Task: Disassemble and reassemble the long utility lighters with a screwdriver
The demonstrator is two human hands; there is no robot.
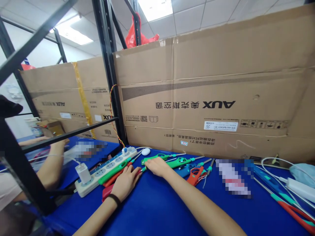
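Observation:
My left hand (125, 183), a dark band at its wrist, is closed over a red long-nosed lighter (107, 192) lying on the blue table; the palm hides most of it. My right hand (156, 166) is closed at the lighter's front end, fingertips near the left hand's; what exactly it pinches is partly hidden. Left of the hands lie a green lighter (113, 173) and an orange lighter (115, 177). Just behind the right hand is another green lighter (157, 157). Farther right are a green lighter (179, 161), a blue lighter (185, 171) and an orange-red lighter (195, 176).
A white power strip (108, 170) with a plugged-in charger (83, 173) runs along the left. Behind stands a large cardboard sheet (187, 75), beside a black metal post (107, 65). Blue and red tools and white cables (273, 164) lie right. Another person's arm (54, 160) is at left.

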